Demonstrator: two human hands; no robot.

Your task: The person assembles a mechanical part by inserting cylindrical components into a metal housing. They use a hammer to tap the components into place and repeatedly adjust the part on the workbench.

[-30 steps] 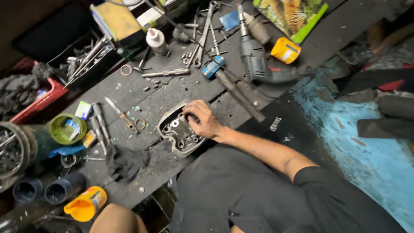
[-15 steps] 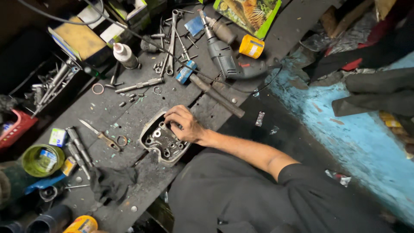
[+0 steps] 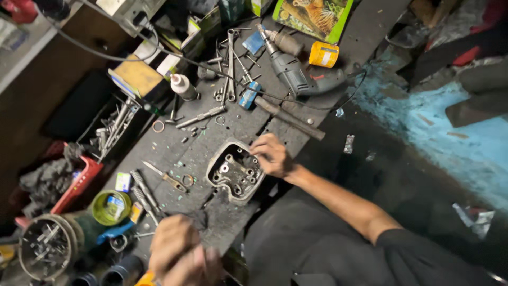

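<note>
A: We're looking straight down on a dark, grimy workbench point(image 3: 211, 153), and our right hand point(image 3: 271, 154) rests on the upper right edge of a metal engine cover point(image 3: 234, 172), fingers curled over its rim, gripping it.

B: That cover lies near the front edge of the bench, about in the middle, open side up; we can see bosses and holes inside it.

A: Our left hand point(image 3: 177, 254) is low in the picture, at the front edge of the bench, and it's blurred. We cannot tell whether it grips anything or how wide it stands.

B: It's just beside a dark rag point(image 3: 203, 218) that lies below and left of the cover.

A: Around the cover we have small scissors point(image 3: 165, 177) to its left, with a metal ring point(image 3: 188, 180) close by.

B: Further left there's a green tin point(image 3: 110, 207) and a red tray point(image 3: 79, 182) at the bench's edge.

A: Above the cover, well apart from it, a hammer point(image 3: 280, 112) with a blue head lies across the boards, handle pointing down and right.

B: Behind that we see a grey electric drill point(image 3: 293, 77) on its side, and a yellow can point(image 3: 323, 54) just beside it.

A: A white squeeze bottle point(image 3: 183, 86) is further left, and a long spanner point(image 3: 230, 66) lies near it among loose bolts.

B: To the right of the bench we see a patch of blue floor point(image 3: 439, 132).
</note>
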